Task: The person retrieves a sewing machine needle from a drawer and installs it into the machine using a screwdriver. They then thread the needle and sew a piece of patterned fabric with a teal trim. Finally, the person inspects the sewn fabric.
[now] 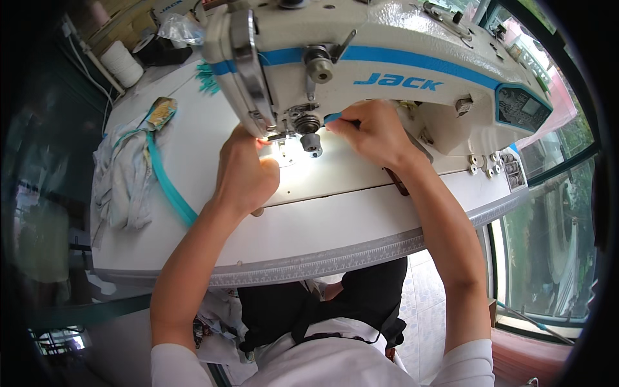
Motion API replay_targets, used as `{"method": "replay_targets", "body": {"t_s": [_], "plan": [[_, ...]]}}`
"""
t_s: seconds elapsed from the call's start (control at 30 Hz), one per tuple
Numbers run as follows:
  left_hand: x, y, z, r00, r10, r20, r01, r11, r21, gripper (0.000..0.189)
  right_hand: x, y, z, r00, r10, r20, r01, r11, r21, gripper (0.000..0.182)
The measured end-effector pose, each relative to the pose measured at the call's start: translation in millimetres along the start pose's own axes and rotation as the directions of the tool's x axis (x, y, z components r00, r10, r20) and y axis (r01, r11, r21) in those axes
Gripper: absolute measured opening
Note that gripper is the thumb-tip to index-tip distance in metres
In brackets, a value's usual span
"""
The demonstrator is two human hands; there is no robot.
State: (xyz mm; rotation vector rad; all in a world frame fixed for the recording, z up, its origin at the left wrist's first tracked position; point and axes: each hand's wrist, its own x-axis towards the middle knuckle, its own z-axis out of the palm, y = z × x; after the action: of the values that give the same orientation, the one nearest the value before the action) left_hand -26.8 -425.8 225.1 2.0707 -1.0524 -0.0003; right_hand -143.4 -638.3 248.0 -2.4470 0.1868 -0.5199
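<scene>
A white Jack industrial sewing machine with a blue stripe stands before me, its lamp lighting the presser foot and needle plate. My left hand is curled at the left of the needle area. Its fingertips are partly hidden behind the machine head, so I cannot tell whether they hold anything. Under the machine arm, my right hand pinches a small teal piece between thumb and finger, right of the thread tension dial. Whether it is fabric or a tool handle is unclear.
Left on the white table lie a crumpled pale cloth and a teal fabric strip. Behind are teal scraps and a white thread cone. Several bobbins sit at right. A measuring tape runs along the front edge.
</scene>
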Motion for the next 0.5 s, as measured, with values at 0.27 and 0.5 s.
{"method": "replay_targets", "body": {"t_s": [0.27, 0.5], "plan": [[-12, 4, 5, 0.995, 0.007, -0.095, -0.026, 0.98, -0.196, 0.026, 5, 63, 1, 0.825, -0.164, -0.541, -0.146, 0.863, -0.484, 0.019], [-9, 11, 6, 0.974, -0.223, -0.036, 0.193, 0.904, -0.381, 0.014, 4, 60, -4, 0.807, -0.284, -0.517, -0.107, 0.791, -0.602, 0.013]]}}
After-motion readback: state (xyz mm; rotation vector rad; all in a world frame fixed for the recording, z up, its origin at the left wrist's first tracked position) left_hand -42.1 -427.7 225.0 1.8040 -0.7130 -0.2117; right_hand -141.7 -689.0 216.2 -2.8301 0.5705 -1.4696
